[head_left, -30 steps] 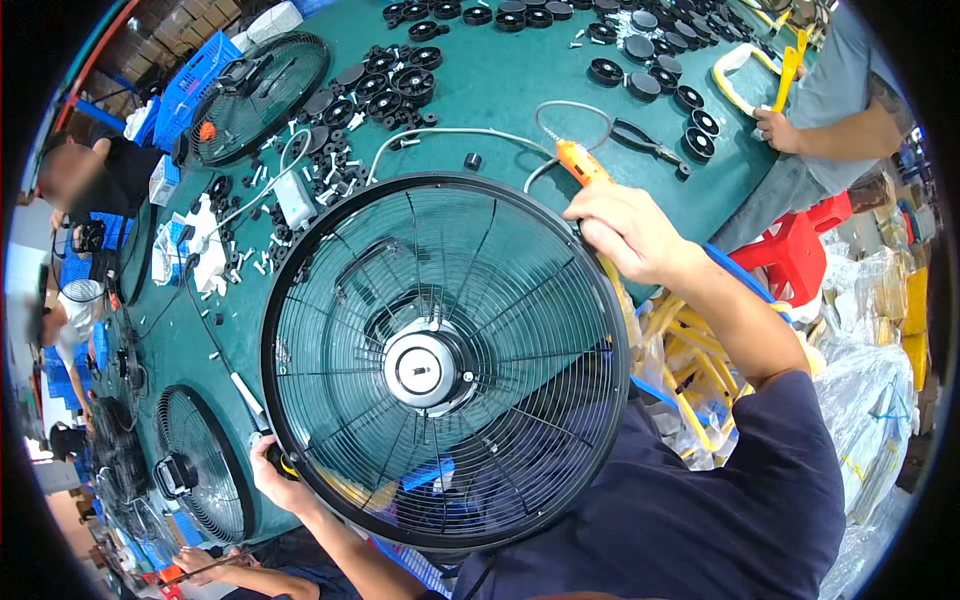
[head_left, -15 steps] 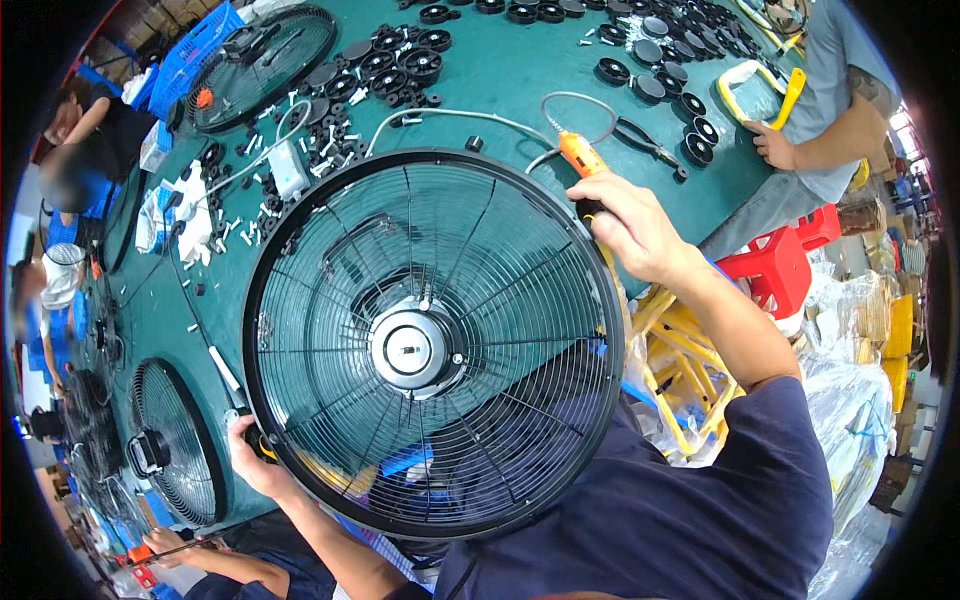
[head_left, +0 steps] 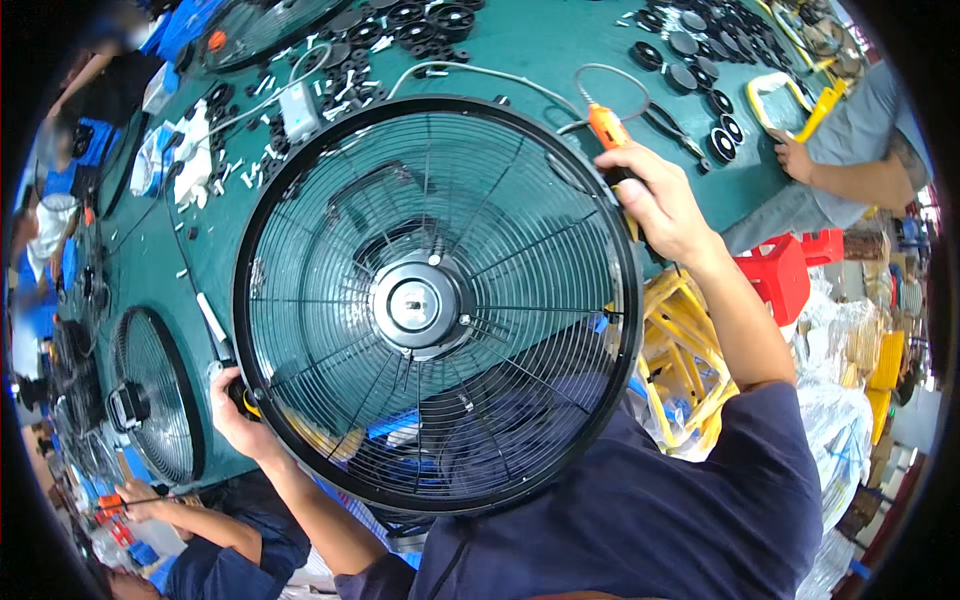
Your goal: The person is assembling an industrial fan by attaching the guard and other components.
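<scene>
Round black metal fan with a fine wire grille and a silver-and-black motor hub (head_left: 416, 306) at its centre: held tilted in front of the navy-shirted torso (head_left: 640, 500), over the near side of the green-topped counter (head_left: 540, 40). Probably fairly heavy for its breadth, with most of the weight gathered at the hub. Likely stiff around the thick black rim (head_left: 440, 503), springier and easier to bend across the thin wires, and somewhat slippery on the smooth finish. Best taken by the rim at two opposite points, clear of the grille, to balance the hub's weight between both sides.

Gripped at the upper right by the right hand (head_left: 660, 198), fingers curled inward and thumb bent beside the rim. Visible just past those fingers: an orange-bodied corded tool (head_left: 607, 126); cannot tell whether clasped along with the rim or merely touching. Gripped at the lower left by the left hand (head_left: 236, 417), partly closed, with a black-and-yellow piece (head_left: 240, 394) between palm and rim, too hidden to identify. Close above the left hand, a slim white rod-shaped tool (head_left: 211, 317) on a dark cord. Farther left, a second black wire-grille fan (head_left: 152, 400), tilted. Beyond the right hand, black-handled pliers (head_left: 687, 142), apart from the fan.
</scene>
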The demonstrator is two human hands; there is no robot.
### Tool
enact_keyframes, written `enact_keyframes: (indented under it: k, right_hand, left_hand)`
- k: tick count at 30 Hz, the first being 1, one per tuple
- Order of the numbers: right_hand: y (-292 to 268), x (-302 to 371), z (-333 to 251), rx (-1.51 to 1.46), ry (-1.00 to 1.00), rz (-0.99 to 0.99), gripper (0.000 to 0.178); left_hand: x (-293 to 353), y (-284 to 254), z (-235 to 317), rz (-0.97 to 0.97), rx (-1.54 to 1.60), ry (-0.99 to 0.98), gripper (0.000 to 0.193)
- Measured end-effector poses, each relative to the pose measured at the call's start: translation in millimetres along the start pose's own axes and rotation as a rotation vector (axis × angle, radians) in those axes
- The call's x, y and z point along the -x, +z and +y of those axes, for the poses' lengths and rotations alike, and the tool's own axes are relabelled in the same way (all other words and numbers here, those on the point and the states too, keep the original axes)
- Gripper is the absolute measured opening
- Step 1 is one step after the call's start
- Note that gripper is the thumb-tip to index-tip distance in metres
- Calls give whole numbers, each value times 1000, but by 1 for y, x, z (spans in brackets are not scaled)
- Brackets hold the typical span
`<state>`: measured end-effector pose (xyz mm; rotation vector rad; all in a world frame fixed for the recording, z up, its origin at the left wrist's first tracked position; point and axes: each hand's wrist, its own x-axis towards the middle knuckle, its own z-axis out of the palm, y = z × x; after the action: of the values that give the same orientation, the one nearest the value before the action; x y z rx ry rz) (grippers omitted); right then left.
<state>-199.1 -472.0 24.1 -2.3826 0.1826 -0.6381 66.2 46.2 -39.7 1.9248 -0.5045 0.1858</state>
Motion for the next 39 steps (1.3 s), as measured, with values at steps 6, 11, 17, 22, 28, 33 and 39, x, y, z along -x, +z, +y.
enact_keyframes:
  k: [6, 11, 17, 22, 28, 33, 39]
  right_hand:
    - [-11, -49, 13, -119, 490, -509, 35]
    - [4, -41, 9, -353, 530, -285, 41]
    - [7, -3, -3, -28, -53, 62, 28]
    - [-3, -43, 3, -14, 372, -373, 41]
    - [0, -31, -16, -195, 327, -167, 43]
    - [7, -8, -6, 16, -122, 42, 30]
    - [-4, -47, -5, 60, 440, -363, 40]
  left_hand:
    - [0, 1, 0, -56, 202, -77, 49]
    - [6, 4, 8, -21, 181, -33, 48]
    - [-1, 15, 20, -5, 146, -35, 49]
    - [0, 4, 3, -34, 136, -4, 48]
    - [5, 7, 9, -21, 149, -30, 47]
    - [2, 15, 14, 28, 135, -35, 48]
    - [-3, 9, 8, -29, 97, -1, 48]
